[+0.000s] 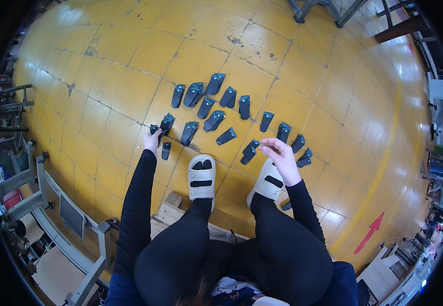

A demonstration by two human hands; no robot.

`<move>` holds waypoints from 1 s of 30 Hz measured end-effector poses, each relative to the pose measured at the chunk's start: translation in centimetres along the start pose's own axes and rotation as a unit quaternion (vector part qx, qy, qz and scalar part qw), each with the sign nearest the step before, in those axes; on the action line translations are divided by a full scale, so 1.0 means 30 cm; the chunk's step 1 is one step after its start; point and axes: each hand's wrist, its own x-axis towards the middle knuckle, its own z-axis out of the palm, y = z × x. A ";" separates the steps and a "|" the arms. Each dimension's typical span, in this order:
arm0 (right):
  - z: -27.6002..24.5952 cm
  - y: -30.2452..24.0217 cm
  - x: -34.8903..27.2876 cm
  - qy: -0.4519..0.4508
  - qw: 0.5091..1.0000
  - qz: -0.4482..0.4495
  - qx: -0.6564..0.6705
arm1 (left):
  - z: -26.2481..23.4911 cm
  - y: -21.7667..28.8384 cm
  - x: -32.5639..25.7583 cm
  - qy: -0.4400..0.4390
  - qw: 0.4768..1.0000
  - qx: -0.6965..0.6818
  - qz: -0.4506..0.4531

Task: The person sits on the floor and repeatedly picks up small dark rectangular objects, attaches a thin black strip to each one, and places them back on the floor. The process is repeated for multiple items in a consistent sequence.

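Note:
Dark, flat, oblong pieces with small teal marks at one end lie in loose rows and small overlapping stacks on the floor; their exact kind is unclear. My left hand [152, 141] closes its fingers on the edge of a dark oblong piece [155, 129] at the left end of the group. Another stack [167, 122] is right beside it, and a single piece [166, 151] lies just nearer to me. My right hand [280, 155] hovers by my right foot, fingers loosely bent and apart, with nothing visible in them. Closest to its fingertips is an overlapping pair [250, 152].
I sit low with my feet in beige sandals [201, 179] on the yellow tiled floor [124, 61]. A wooden pallet [170, 204] shows beneath my legs. Metal frames [38, 188] stand at left, table legs [308, 10] at the far right. A red arrow [369, 233] marks the floor.

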 end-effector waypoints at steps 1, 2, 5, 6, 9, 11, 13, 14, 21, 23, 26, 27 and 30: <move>0.007 -0.002 0.000 0.002 1.000 0.002 0.004 | -0.007 -0.012 0.009 0.024 0.999 -0.012 0.029; 0.009 -0.006 0.000 0.004 1.000 0.004 0.007 | -0.006 -0.017 0.014 0.034 0.997 -0.015 0.073; 0.028 -0.008 0.005 0.003 1.000 0.004 0.005 | -0.026 -0.020 0.019 0.087 0.976 -0.009 0.201; 0.008 -0.002 0.001 0.009 1.000 0.003 0.001 | 0.033 0.004 -0.017 0.056 0.980 -0.042 0.184; -0.010 0.011 0.000 0.011 1.000 0.000 0.002 | 0.096 0.075 -0.111 -0.032 0.987 -0.030 0.156; 0.012 0.008 0.009 0.002 1.000 -0.002 0.010 | 0.113 0.071 -0.156 -0.069 0.981 -0.035 0.178; 0.019 0.015 0.008 -0.024 1.000 -0.008 -0.001 | 0.193 0.075 -0.236 -0.136 0.977 -0.064 0.151; 0.012 0.021 0.002 -0.031 0.999 -0.009 -0.010 | 0.253 0.092 -0.306 -0.182 0.970 -0.098 0.128; 0.066 0.113 -0.030 -0.211 0.946 -0.055 -0.241 | 0.436 0.063 -0.631 -0.400 0.907 0.060 0.121; 0.079 0.135 -0.023 -0.262 0.931 -0.005 -0.255 | 0.439 0.014 -0.634 -0.442 0.882 0.053 0.153; 0.063 0.157 -0.012 -0.209 0.953 0.070 -0.207 | 0.444 -0.015 -0.639 -0.435 0.881 0.047 0.180; 0.049 0.156 -0.004 -0.190 0.957 0.090 -0.199 | 0.444 -0.018 -0.643 -0.411 0.890 0.032 0.194; 0.028 0.117 -0.003 -0.141 0.976 0.037 -0.160 | 0.432 0.008 -0.656 -0.420 0.901 0.005 0.113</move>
